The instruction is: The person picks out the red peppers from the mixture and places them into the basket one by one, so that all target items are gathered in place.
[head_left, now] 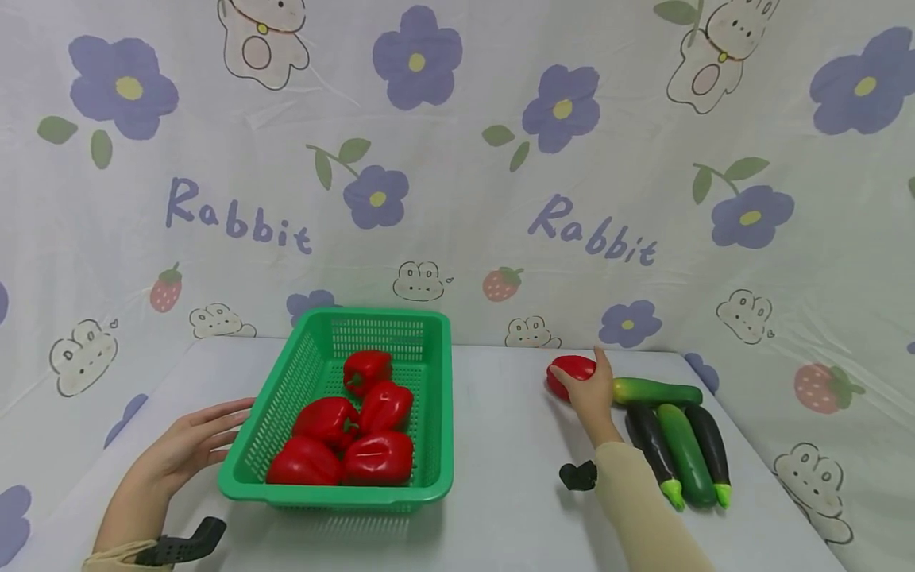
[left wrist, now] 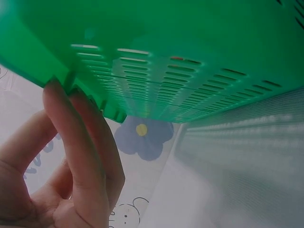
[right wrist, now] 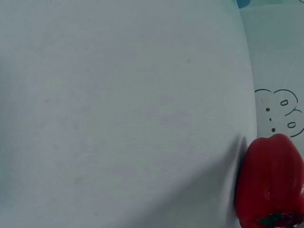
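Observation:
My left hand (head_left: 187,445) is beside the left wall of a green plastic basket (head_left: 445,413). Its fingers are extended, with the fingertips right at the rim in the left wrist view. Several red bell peppers (head_left: 379,458) lie inside the basket. At the right, my right hand (head_left: 592,393) grips another red bell pepper (head_left: 565,367) near the table's back edge, thumb in front and fingers on its right side. In the right wrist view that bell pepper (right wrist: 270,183) shows at the lower right, its green stem end downward; the hand is almost wholly out of that frame.
Just right of my right hand lies a yellow-green cucumber-like vegetable (head_left: 658,391). In front of it are two dark eggplants (head_left: 649,445) with a green cucumber (head_left: 684,453) between them. A printed cloth (head_left: 457,238) hangs behind the white table (head_left: 500,477).

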Motion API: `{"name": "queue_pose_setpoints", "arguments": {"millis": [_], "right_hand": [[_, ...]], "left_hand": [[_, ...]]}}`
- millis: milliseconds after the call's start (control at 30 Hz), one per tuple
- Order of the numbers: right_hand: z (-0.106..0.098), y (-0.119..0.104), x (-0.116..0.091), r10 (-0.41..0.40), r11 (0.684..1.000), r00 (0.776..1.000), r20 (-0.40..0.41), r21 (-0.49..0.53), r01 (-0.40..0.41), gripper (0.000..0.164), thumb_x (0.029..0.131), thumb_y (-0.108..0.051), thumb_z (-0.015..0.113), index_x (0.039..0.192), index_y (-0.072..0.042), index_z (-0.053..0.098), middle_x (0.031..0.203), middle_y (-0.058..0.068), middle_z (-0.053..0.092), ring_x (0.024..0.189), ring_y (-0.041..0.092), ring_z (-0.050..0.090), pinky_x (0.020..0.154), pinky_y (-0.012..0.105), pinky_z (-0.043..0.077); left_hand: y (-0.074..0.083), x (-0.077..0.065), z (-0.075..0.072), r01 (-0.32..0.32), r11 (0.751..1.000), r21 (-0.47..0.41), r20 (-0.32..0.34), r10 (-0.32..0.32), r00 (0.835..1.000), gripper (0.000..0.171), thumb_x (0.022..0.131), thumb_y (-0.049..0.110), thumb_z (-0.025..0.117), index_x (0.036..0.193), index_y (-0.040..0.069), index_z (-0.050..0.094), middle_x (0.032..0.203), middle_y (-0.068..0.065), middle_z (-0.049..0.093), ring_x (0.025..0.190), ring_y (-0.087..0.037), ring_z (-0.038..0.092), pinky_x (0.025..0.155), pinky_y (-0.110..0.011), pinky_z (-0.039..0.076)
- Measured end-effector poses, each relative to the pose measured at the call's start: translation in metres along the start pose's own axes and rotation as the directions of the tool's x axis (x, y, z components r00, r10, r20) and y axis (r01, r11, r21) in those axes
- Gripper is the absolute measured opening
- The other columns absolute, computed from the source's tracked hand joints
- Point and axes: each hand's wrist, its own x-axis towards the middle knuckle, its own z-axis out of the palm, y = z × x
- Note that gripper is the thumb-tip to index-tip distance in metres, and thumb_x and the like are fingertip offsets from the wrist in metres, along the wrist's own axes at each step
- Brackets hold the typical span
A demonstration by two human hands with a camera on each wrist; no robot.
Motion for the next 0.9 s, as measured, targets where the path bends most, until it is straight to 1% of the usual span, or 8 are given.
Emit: {"name": "queue_pose_setpoints", "arguments": {"millis": [200,333,433,633,767,900], "right_hand": [[-0.003,0.006,-0.001,0.009,1.0,1.0,-0.003,-0.015,-0.009,0.08,0.089,-0.015,0.07,0.153,-0.003,0.023,0.154,0.025,0.029,0.142,0.044,0.028,0.111,0.058,0.034],[-0.002,0.004,-0.003,0.015,1.0,1.0,-0.018,-0.009,-0.015,0.075,0.09,-0.015,0.07,0.151,-0.003,0.029,0.153,0.024,0.033,0.141,0.044,0.031,0.111,0.057,0.035],[0.002,-0.001,-0.004,0.001,1.0,0.999,-0.042,0.009,-0.001,0.072,0.089,-0.017,0.07,0.149,-0.002,0.033,0.152,0.024,0.036,0.139,0.043,0.034,0.11,0.056,0.036],[0.016,-0.014,-0.003,-0.024,0.999,0.998,-0.055,0.027,0.025,0.072,0.09,-0.023,0.071,0.15,-0.008,0.034,0.151,0.019,0.039,0.139,0.04,0.036,0.107,0.054,0.041],[0.025,-0.029,-0.005,-0.06,0.996,0.998,-0.035,0.067,0.063,0.072,0.089,-0.024,0.072,0.149,-0.008,0.036,0.15,0.018,0.041,0.138,0.038,0.038,0.106,0.053,0.043],[0.034,-0.049,-0.011,-0.115,0.986,0.993,0.002,0.123,0.114,0.073,0.088,-0.024,0.073,0.149,-0.007,0.037,0.149,0.017,0.042,0.136,0.037,0.04,0.104,0.052,0.045]], "left_hand": [[-0.001,0.001,0.0,-0.001,1.0,0.005,-0.005,0.001,1.0,0.037,0.098,0.035,0.057,0.135,0.028,0.058,0.108,0.028,0.064,0.107,-0.002,0.061,0.092,-0.035,0.054],[-0.001,0.001,0.0,-0.001,1.0,0.015,-0.01,0.001,1.0,0.038,0.098,0.035,0.057,0.135,0.027,0.057,0.109,0.028,0.063,0.108,-0.003,0.06,0.093,-0.036,0.053],[0.0,0.0,0.001,-0.001,1.0,0.019,-0.011,0.001,1.0,0.04,0.098,0.036,0.058,0.137,0.026,0.056,0.109,0.027,0.063,0.109,-0.003,0.06,0.094,-0.037,0.053],[0.0,0.0,0.001,-0.002,1.0,0.02,-0.009,0.003,1.0,0.041,0.098,0.036,0.057,0.138,0.025,0.055,0.109,0.027,0.063,0.109,-0.003,0.06,0.094,-0.037,0.053],[0.0,0.0,0.001,-0.006,1.0,0.013,-0.006,0.006,1.0,0.04,0.098,0.035,0.057,0.137,0.025,0.056,0.108,0.028,0.063,0.107,-0.002,0.061,0.092,-0.035,0.054],[-0.001,0.0,0.001,-0.007,1.0,0.006,-0.003,0.007,1.0,0.038,0.099,0.034,0.057,0.136,0.026,0.057,0.108,0.028,0.063,0.106,0.0,0.061,0.091,-0.033,0.054]]}}
